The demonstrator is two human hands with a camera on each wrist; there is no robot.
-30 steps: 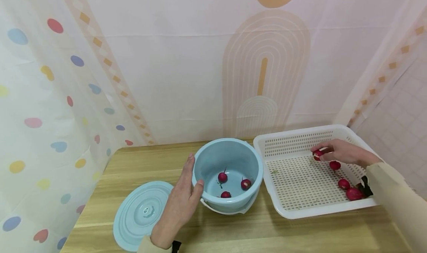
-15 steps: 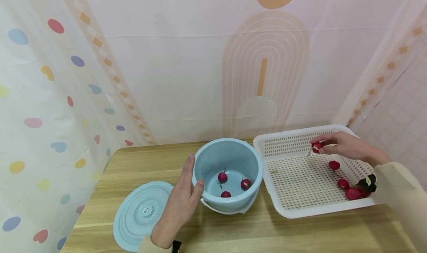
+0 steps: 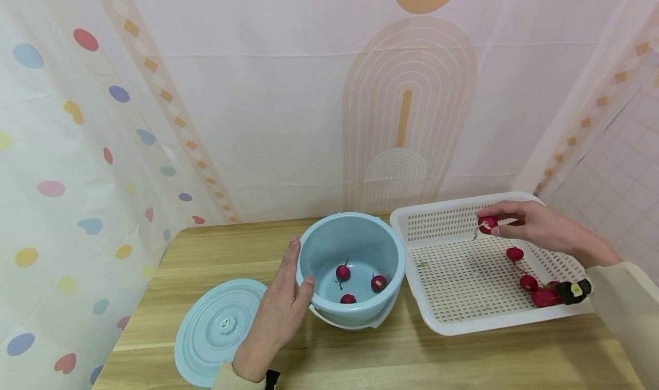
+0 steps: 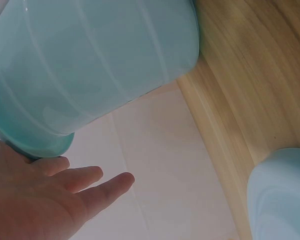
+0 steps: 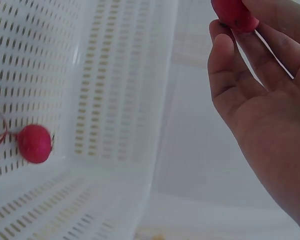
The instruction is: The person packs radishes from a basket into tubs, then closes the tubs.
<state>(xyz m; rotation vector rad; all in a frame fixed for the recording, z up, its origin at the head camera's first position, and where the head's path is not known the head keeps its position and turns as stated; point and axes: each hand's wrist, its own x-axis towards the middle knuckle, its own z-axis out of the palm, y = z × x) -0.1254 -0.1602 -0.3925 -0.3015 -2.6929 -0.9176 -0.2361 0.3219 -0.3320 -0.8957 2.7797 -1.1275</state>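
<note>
A pale printed cloth (image 3: 278,121) hangs behind a wood-grain tabletop (image 3: 391,364), with coloured dots and hearts on its left part. At the middle stands a light-blue bucket (image 3: 321,238), three red radishes (image 3: 342,273) lying in its bottom. The left hand (image 3: 278,307) rests at the left of its rim, fingers extended and thumb spread wide. To the left lies a round blue lid (image 3: 221,327) (knob upward, partly hidden by that forearm). On the right, the right hand (image 3: 543,227) pinches one radish (image 3: 487,225) between thumb and fingers, raised at the far side of a white perforated basket (image 3: 453,281). More radishes (image 3: 528,282) lie toward the basket's right side.
</note>
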